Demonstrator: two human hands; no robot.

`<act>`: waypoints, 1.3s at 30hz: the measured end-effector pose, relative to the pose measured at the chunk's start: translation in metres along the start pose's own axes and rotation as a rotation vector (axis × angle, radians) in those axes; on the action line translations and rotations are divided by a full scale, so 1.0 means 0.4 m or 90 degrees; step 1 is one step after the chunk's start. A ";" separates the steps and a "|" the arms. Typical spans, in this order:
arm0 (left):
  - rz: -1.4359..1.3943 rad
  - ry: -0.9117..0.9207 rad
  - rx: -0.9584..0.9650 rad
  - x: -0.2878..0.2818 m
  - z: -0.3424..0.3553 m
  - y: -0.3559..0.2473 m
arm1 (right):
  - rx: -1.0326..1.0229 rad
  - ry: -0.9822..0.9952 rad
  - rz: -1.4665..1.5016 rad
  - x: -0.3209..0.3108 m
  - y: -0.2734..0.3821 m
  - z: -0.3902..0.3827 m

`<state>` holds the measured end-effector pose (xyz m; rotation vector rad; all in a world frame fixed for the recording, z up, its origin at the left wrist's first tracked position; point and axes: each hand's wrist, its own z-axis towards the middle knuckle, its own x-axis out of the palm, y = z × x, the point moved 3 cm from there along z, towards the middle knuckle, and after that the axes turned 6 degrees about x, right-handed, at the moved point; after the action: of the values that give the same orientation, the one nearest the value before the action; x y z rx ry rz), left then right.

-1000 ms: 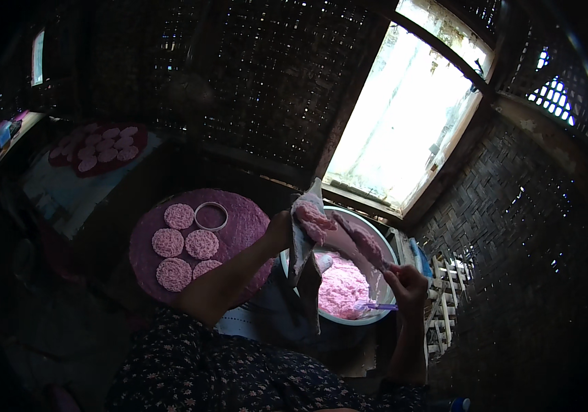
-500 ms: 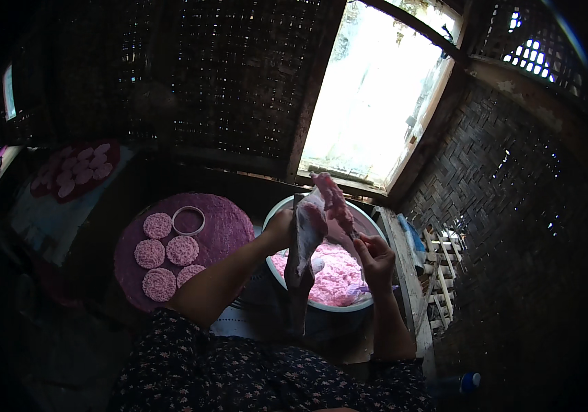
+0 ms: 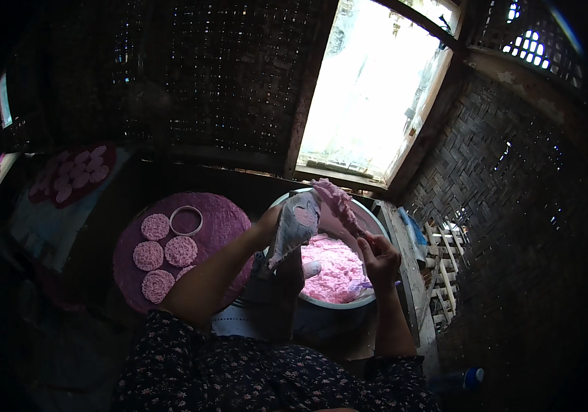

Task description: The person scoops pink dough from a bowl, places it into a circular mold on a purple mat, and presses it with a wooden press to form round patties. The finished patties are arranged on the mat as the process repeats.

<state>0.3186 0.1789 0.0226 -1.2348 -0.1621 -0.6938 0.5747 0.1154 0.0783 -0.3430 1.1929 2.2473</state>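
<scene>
My left hand (image 3: 267,227) is closed round a grey, paste-smeared tool (image 3: 288,237) with a round opening filled with pink paste; its full shape is hard to make out. A blunt rounded end (image 3: 312,269) shows below it, over the basin. My right hand (image 3: 380,258) grips the handle of a utensil (image 3: 338,203) thickly coated in pink paste, so its head is hidden. The utensil's far end is close beside the tool's top. Beneath both hands stands a pale-rimmed basin (image 3: 380,221) holding a mass of pink paste (image 3: 335,264).
Left of the basin lies a round purple board (image 3: 222,216) with several pink strand-textured discs (image 3: 148,255) and a white ring (image 3: 187,220). Farther left is a dark red tray (image 3: 77,175) of similar discs. A wooden ledge (image 3: 404,275) borders the right; a blue-capped bottle (image 3: 473,378) is lower right.
The grey tool has tilted in my left hand, so its paste-filled opening now faces me, and that hand moved slightly left. The coated utensil has dipped slightly, still beside it.
</scene>
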 end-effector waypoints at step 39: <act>0.961 -0.161 0.361 -0.087 -0.463 -0.545 | -0.245 0.472 0.339 0.313 0.612 -0.022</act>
<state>0.1219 -0.0086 0.1184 -0.5910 0.3444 0.7835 0.3290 0.0451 0.1801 -1.2153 1.2873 2.9467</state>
